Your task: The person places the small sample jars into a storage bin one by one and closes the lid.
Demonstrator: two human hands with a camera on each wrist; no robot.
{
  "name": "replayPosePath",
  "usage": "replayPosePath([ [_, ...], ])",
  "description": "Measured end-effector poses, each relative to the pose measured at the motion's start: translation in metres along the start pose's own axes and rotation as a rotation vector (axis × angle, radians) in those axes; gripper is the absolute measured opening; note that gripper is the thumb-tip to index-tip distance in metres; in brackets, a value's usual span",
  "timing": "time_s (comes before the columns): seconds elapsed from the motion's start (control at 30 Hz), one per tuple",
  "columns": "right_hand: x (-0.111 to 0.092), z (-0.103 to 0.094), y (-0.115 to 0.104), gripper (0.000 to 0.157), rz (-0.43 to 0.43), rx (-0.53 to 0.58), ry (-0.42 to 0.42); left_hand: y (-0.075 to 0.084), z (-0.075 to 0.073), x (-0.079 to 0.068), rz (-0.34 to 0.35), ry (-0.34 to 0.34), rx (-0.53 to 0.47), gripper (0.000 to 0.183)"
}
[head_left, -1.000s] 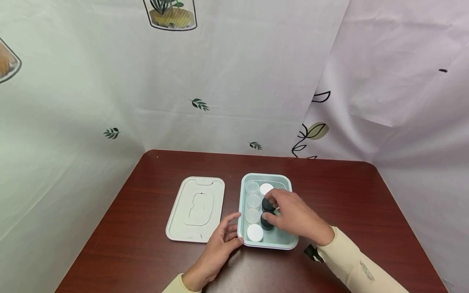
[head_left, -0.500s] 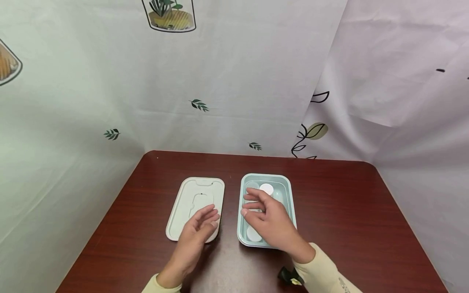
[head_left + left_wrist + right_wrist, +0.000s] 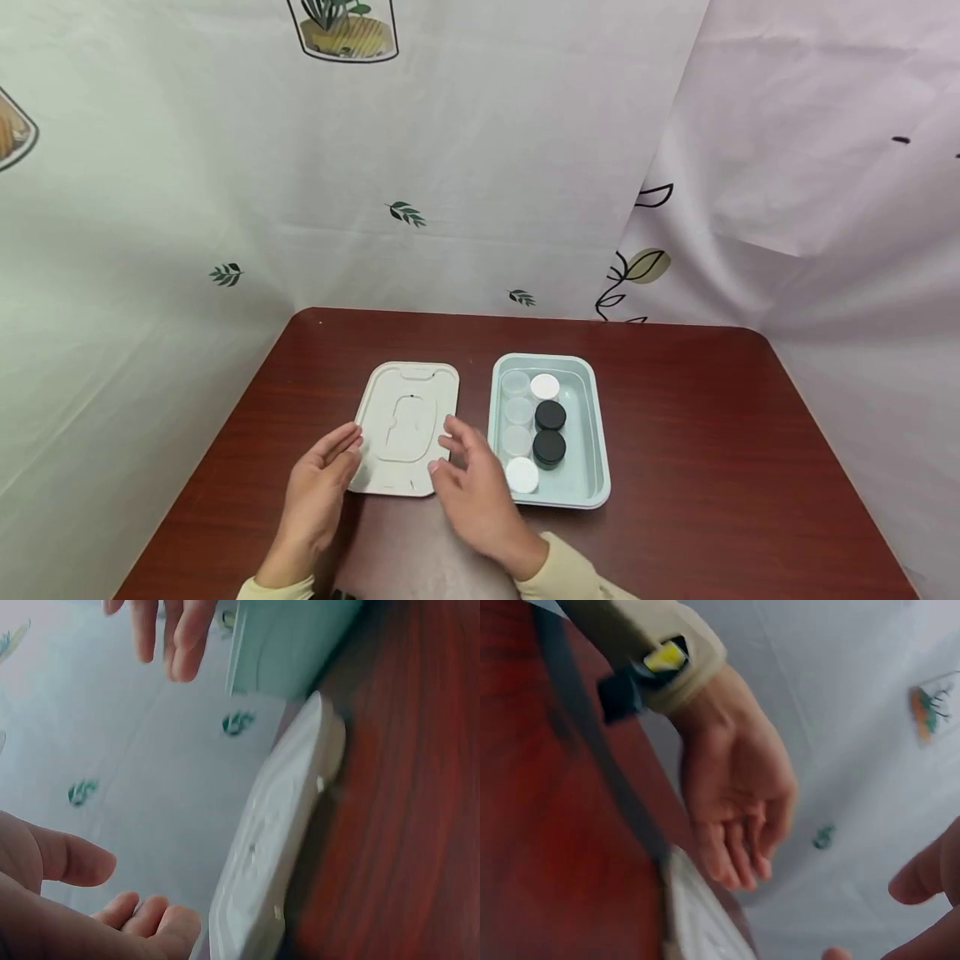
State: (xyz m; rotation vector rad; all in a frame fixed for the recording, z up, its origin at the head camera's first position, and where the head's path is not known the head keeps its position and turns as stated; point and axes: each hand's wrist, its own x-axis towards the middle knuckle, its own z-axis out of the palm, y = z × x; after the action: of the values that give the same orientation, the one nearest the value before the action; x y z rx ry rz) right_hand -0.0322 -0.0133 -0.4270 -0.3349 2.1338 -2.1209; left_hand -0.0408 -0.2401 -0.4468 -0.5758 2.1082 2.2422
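A flat whitish lid (image 3: 401,467) lies on the table, with one hand at each side of it in the head view. My left hand (image 3: 311,496) is by its left edge, fingers loosely extended. Over its right edge hovers my right hand (image 3: 480,496), fingers spread and nothing between them. In the left wrist view the lid (image 3: 262,825) lies flat, and the left hand (image 3: 90,907) is beside it. To the right, a pale blue-green tray (image 3: 588,475) holds a column of clear round containers (image 3: 517,410), two white-topped ones (image 3: 522,475) and two black-topped jars (image 3: 550,448).
The dark red wooden table (image 3: 690,433) has its far edge against a white cloth backdrop (image 3: 480,150) printed with leaves and plants. The tray stands close to the lid with a narrow strip of table between them.
My right hand has let go of the black jars and moved left out of the tray to the lid. My left hand has left the tray's side and moved left past the lid.
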Motion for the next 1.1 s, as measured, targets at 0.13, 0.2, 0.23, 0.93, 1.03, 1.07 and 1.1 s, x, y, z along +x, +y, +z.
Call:
replayPosePath([
  [0.13,-0.005,0.023,0.014,0.058,0.009,-0.035,0.029,-0.008,-0.016,0.007,-0.027,0.033,0.031,0.054],
  [0.2,-0.007,0.031,0.023,0.058,0.002,-0.071,0.046,-0.012,-0.021,0.009,-0.034,0.051,0.044,0.055],
  [0.23,-0.007,0.034,0.027,0.058,-0.003,-0.088,0.058,-0.014,-0.024,0.011,-0.037,0.06,0.052,0.055],
  [0.93,0.012,0.038,0.072,0.057,0.039,-0.155,0.215,-0.021,-0.032,0.018,-0.041,0.025,0.174,0.055],
  [1.03,0.016,0.037,0.075,0.058,0.038,-0.146,0.206,-0.021,-0.033,0.019,-0.055,0.003,0.191,0.056],
  [1.07,0.017,0.037,0.077,0.058,0.043,-0.139,0.203,-0.021,-0.033,0.019,-0.06,-0.005,0.195,0.056],
  [1.1,0.018,0.037,0.077,0.059,0.048,-0.128,0.201,-0.021,-0.034,0.019,-0.066,-0.012,0.195,0.057],
])
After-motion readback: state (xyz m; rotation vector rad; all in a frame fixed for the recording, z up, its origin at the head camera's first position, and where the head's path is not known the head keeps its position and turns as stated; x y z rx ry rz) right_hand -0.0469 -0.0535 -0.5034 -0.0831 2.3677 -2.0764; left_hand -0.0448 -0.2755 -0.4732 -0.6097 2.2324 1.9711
